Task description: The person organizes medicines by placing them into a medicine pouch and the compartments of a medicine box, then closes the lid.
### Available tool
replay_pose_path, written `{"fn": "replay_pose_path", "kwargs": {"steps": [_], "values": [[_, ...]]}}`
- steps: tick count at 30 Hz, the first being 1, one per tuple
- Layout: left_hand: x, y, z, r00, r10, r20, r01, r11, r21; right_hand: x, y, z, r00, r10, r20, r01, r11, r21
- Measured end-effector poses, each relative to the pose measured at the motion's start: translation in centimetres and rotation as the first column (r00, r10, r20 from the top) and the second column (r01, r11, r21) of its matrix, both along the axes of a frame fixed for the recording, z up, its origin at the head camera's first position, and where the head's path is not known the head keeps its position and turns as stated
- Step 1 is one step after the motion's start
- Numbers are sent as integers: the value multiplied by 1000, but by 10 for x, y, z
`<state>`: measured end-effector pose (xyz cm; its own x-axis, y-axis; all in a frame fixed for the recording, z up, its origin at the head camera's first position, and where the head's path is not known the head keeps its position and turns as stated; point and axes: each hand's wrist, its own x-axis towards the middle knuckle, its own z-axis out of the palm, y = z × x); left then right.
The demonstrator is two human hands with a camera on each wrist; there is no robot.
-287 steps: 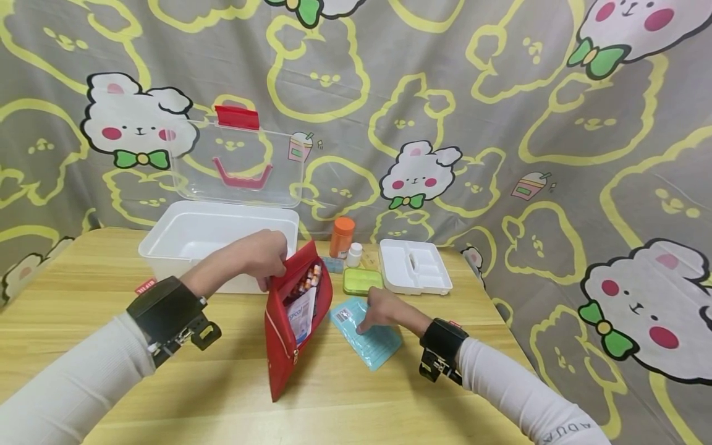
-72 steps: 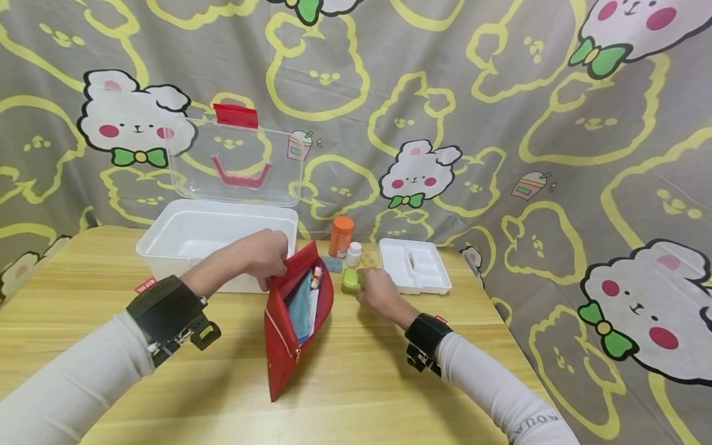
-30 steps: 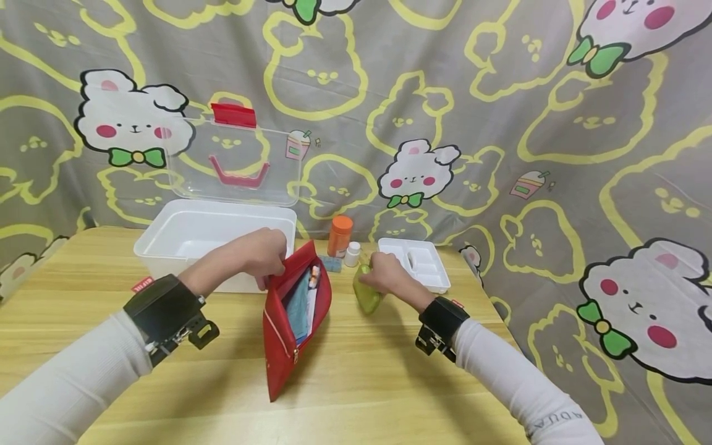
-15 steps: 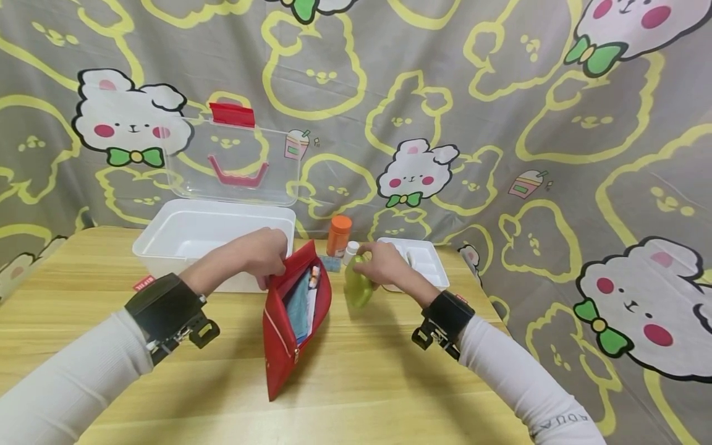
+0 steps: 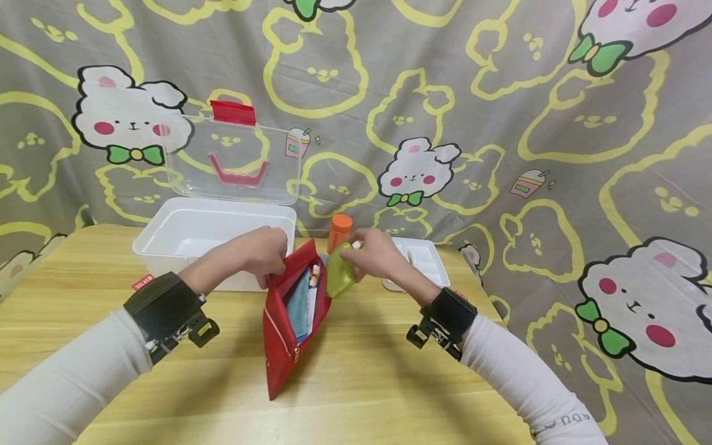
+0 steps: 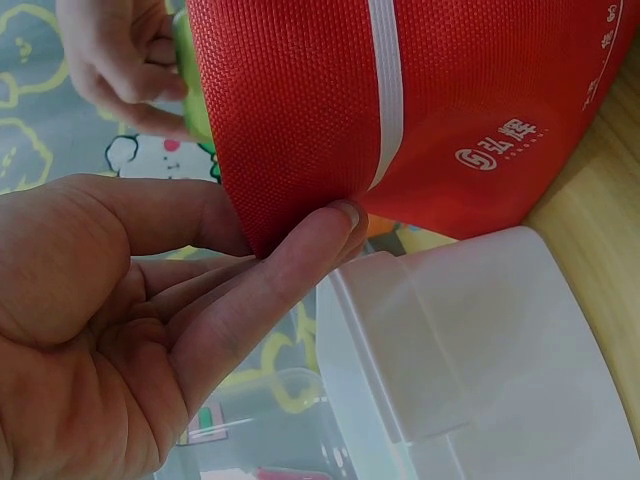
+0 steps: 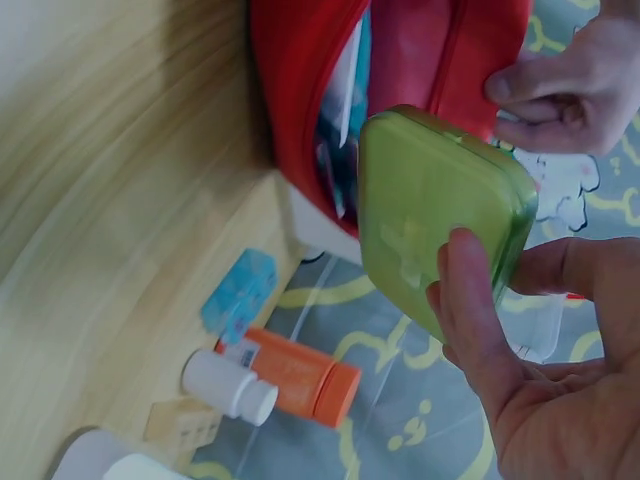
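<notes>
My left hand (image 5: pixel 266 254) pinches the top corner of a red zip pouch (image 5: pixel 278 355), which stands on the table with its mouth open. Inside the pouch are a blue packet (image 5: pixel 299 312), a white packet (image 5: pixel 312 303) and small orange-and-white items (image 5: pixel 314 275). My right hand (image 5: pixel 379 254) grips a translucent green pill box (image 5: pixel 339 275) between thumb and fingers, above the table at the pouch's right side. In the right wrist view the pill box (image 7: pixel 425 205) is closed and tilted, close to the pouch's mouth. The lower contents of the pouch are hidden.
A white box (image 5: pixel 167 259) with a raised clear lid (image 5: pixel 189 185) stands behind the pouch. An orange bottle (image 5: pixel 340 226), a white bottle (image 7: pixel 215 383) and a blue case (image 7: pixel 240 290) sit at the back. A white divided tray (image 5: pixel 431 262) lies at the right.
My right hand has lifted the green pill box off the table and carried it left to the pouch. The blue packet, earlier on the table, is inside the pouch. My left hand keeps its place.
</notes>
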<state>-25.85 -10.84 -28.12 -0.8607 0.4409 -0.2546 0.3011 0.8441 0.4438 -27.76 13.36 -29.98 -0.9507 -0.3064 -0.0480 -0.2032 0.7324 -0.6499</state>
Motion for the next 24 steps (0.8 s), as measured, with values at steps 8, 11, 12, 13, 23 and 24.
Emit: {"fn": "replay_pose_path", "kwargs": {"steps": [8, 11, 12, 13, 23, 24], "values": [[0, 0, 0, 1000, -18, -11, 18, 1000, 0, 10, -13, -3, 997, 62, 50, -58, 994, -95], [-1, 0, 0, 1000, -23, -17, 23, 1000, -8, 13, -19, -9, 993, 82, 84, -70, 989, -131], [-2, 0, -1, 1000, -24, -19, 24, 1000, -9, 14, -21, -11, 992, 90, 93, -77, 988, -137], [-2, 1, 0, 1000, -23, -18, 23, 1000, -10, 15, -23, -14, 990, 97, 99, -83, 987, -138], [-1, 1, 2, 1000, -20, -18, 20, 1000, -1, 19, -40, -35, 988, 119, 99, -102, 982, -157], [-1, 1, 3, 1000, -21, -18, 21, 1000, -1, 20, -41, -36, 987, 119, 108, -101, 981, -165]]}}
